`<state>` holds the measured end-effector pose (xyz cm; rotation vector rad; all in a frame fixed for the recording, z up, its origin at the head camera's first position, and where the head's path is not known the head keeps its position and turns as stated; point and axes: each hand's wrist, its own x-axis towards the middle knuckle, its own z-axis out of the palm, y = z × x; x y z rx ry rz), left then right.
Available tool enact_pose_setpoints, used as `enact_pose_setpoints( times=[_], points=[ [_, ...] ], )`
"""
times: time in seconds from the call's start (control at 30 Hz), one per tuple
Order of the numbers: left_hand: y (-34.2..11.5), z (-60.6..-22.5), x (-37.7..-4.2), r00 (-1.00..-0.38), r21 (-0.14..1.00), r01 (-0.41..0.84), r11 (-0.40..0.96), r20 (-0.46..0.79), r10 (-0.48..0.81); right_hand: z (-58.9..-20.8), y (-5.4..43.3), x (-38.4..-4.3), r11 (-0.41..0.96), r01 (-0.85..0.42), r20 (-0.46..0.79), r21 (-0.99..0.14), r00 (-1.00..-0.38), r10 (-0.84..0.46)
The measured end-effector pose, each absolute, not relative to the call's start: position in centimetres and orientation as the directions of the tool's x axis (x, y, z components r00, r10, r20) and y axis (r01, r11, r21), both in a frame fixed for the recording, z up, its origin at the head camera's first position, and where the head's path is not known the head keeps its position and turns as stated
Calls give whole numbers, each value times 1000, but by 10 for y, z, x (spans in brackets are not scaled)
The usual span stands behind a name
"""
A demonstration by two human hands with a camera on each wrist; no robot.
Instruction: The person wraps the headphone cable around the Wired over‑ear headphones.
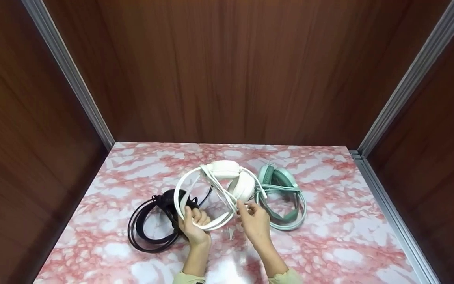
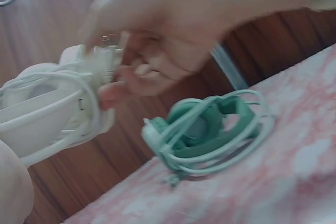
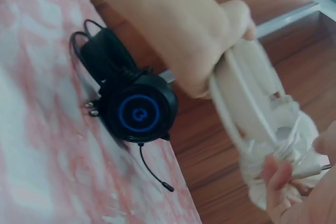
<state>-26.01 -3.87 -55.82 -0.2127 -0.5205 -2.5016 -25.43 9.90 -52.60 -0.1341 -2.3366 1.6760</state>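
A white headset (image 1: 226, 169) is held up over the table, its white cable (image 1: 220, 188) looped around the headband and earcups. My left hand (image 1: 196, 230) grips the headband at its lower left. At the earcup side, my right hand (image 1: 257, 225) pinches the cable's white plug end (image 3: 307, 172), where a metal tip shows in the right wrist view. The left wrist view blurs this spot, and the fingers partly hide the plug.
To the left lies a black headset (image 3: 139, 113) with a blue ring on its earcup and a thin microphone. A green headset (image 1: 282, 177), wrapped in its own cable, lies to the right. Brown wooden panels (image 1: 227, 79) enclose the red-and-white marbled table (image 1: 337, 252).
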Motion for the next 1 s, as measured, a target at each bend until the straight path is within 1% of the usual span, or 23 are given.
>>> enact_pose_setpoints(
  times=[0.13,0.2,0.33,0.47,0.57,0.63,0.7,0.77,0.83,0.93,1.0],
  points=[
    [-32,-567,-257,-846,360,533,-766,227,-482,-523,93,-266,526,-121,284,-842,-928,241],
    [-29,-571,-258,-865,391,502,-771,202,-460,-523,91,-275,600,-140,343,-788,-909,237],
    [-20,-578,-262,-903,469,421,-777,130,-411,-527,94,-302,683,-154,413,-714,-880,234],
    [-10,-584,-271,-927,569,328,-754,40,-373,-534,102,-330,714,-137,420,-686,-876,236],
    [-5,-589,-278,-939,702,206,-681,-54,-340,-541,109,-345,727,-105,396,-678,-886,242],
    [-3,-593,-280,-941,810,78,-581,-133,-311,-545,113,-352,742,-91,395,-665,-886,245],
    [-2,-599,-279,-934,879,-73,-472,-226,-277,-549,116,-357,753,-90,402,-652,-882,243],
    [1,-605,-277,-924,902,-209,-377,-309,-227,-551,118,-361,770,-99,417,-631,-879,229],
    [4,-610,-274,-913,894,-306,-326,-373,-167,-553,120,-365,788,-100,422,-608,-881,213],
    [9,-615,-271,-914,881,-349,-319,-396,-93,-557,121,-369,823,-83,412,-562,-891,192],
    [10,-618,-271,-913,880,-364,-304,-401,-69,-561,122,-372,843,-65,401,-533,-898,184]
  ],
)
